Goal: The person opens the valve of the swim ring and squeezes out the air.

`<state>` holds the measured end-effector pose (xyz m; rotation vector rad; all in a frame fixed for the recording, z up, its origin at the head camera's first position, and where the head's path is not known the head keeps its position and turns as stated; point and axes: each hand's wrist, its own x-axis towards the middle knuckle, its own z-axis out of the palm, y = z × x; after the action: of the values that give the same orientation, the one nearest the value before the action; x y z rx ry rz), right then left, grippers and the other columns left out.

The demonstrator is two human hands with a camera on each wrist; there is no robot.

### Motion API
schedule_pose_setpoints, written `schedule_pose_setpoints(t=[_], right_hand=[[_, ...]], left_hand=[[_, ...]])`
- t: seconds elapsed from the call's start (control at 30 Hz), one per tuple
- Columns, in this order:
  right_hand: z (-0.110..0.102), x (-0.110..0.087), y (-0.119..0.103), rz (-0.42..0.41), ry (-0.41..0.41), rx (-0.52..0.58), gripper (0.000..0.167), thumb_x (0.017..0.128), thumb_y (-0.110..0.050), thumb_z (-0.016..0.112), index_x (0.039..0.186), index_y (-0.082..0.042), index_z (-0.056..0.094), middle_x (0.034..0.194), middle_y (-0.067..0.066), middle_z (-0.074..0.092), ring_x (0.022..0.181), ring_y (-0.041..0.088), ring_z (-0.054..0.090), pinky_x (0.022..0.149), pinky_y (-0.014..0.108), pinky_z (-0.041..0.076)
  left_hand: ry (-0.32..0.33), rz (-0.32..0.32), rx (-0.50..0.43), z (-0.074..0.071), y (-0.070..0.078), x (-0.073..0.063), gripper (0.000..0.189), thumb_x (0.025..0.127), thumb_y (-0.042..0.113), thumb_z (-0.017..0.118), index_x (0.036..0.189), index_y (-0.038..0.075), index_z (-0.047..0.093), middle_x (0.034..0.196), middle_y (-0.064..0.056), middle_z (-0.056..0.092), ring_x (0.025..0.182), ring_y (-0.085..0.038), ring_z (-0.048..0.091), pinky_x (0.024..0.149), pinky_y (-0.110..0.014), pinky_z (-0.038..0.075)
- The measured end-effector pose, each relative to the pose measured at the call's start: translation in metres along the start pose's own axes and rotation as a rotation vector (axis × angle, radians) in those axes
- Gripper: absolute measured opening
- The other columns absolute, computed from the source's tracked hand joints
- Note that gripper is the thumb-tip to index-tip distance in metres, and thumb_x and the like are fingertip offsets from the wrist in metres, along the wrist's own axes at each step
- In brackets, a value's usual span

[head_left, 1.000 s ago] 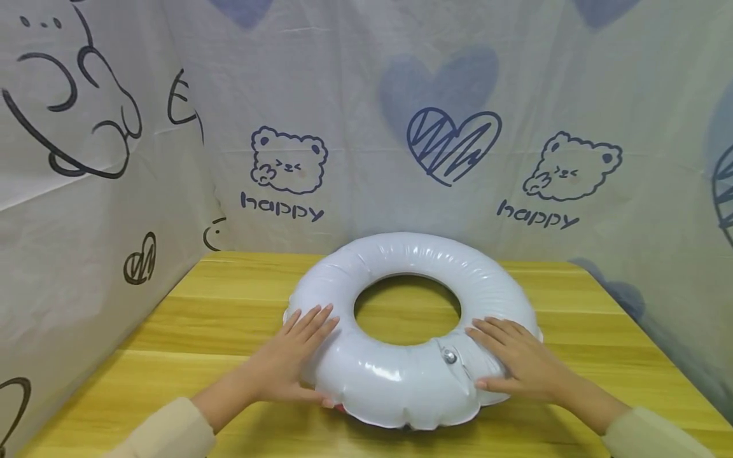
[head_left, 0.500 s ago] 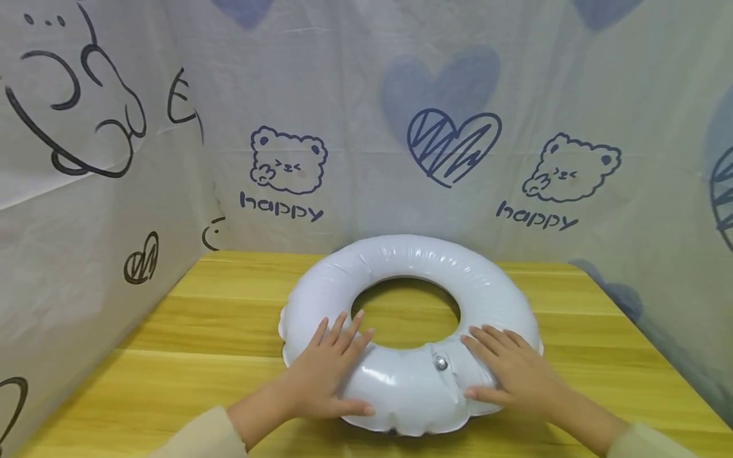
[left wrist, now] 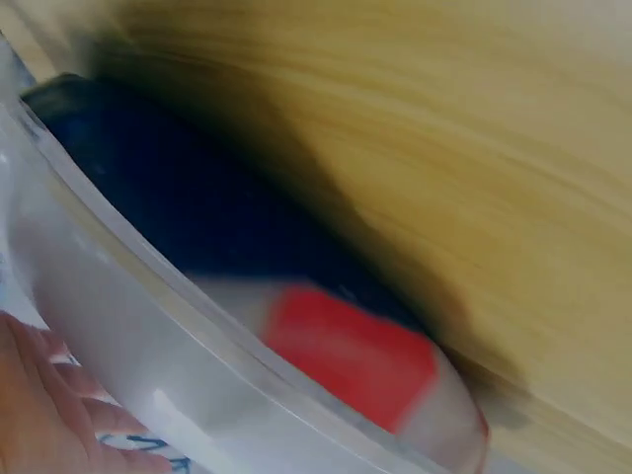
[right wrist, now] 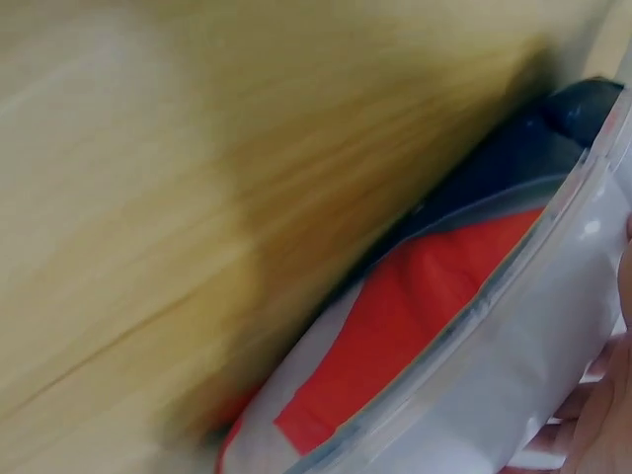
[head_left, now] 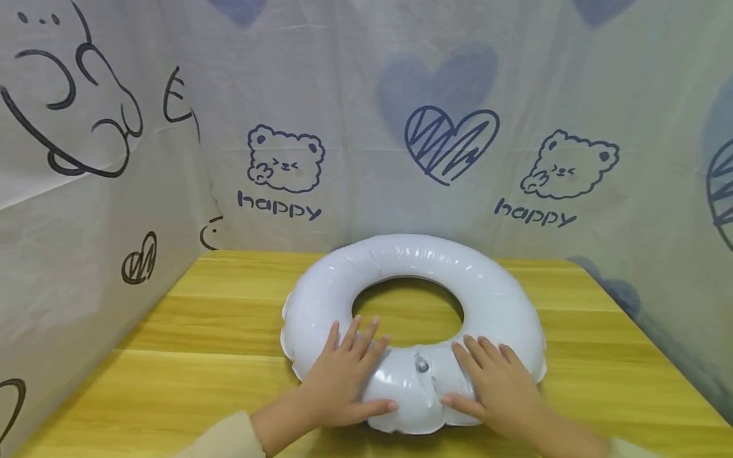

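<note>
A white inflatable swim ring (head_left: 321, 286) lies on the wooden table in the head view, a small clear valve (head_left: 422, 363) on its near side. My left hand (head_left: 338, 381) rests on the ring's near left part, fingers straight and spread. On the near right part lies my right hand (head_left: 504, 388), fingers extended and thumb pointing toward the valve. Both wrist views show the ring's side seam and its underside, with dark blue areas and a red patch (left wrist: 351, 355); the right wrist view has a red patch (right wrist: 415, 306) too.
The yellow wood-grain table (head_left: 229, 305) reaches back to a white cloth backdrop (head_left: 355, 127) printed with hearts, bears and the word "happy". More of the cloth hangs along the left and right sides.
The ring has turned, its valve shifting left along the near side. My left hand has moved right and further onto the ring's top; my right hand has slid slightly left.
</note>
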<state>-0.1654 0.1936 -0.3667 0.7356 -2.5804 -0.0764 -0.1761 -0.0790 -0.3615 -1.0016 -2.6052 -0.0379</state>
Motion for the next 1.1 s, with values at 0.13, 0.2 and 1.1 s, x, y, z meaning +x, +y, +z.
schedule_pose_setpoints(t=[0.13,0.2,1.1], right_hand=[[-0.002,0.000,-0.008,0.025,0.005,-0.018,0.079,0.080,-0.072,0.044,0.122,-0.006,0.058,0.121,0.016,0.060,0.110,0.035,0.057,0.087,0.054,0.045],[-0.001,0.000,-0.010,0.023,0.020,-0.016,0.078,0.079,-0.072,0.046,0.121,-0.007,0.058,0.121,0.016,0.060,0.110,0.035,0.056,0.087,0.054,0.044],[0.002,0.008,0.006,-0.137,-0.050,0.229,0.070,0.084,-0.061,0.053,0.131,-0.009,0.050,0.128,0.008,0.056,0.118,0.032,0.052,0.097,0.054,0.037]], left_hand=[[0.031,-0.033,0.011,0.001,0.009,0.004,0.082,0.081,0.070,0.046,0.137,0.010,0.043,0.146,-0.019,0.037,0.132,-0.045,0.034,0.101,-0.064,0.029],[0.037,-0.037,0.021,0.003,0.010,0.006,0.083,0.080,0.071,0.045,0.136,0.010,0.044,0.145,-0.018,0.038,0.132,-0.043,0.035,0.101,-0.063,0.030],[0.033,0.024,-0.040,0.024,-0.018,0.009,0.086,0.075,0.076,0.048,0.137,0.018,0.042,0.145,-0.014,0.040,0.135,-0.037,0.034,0.105,-0.060,0.028]])
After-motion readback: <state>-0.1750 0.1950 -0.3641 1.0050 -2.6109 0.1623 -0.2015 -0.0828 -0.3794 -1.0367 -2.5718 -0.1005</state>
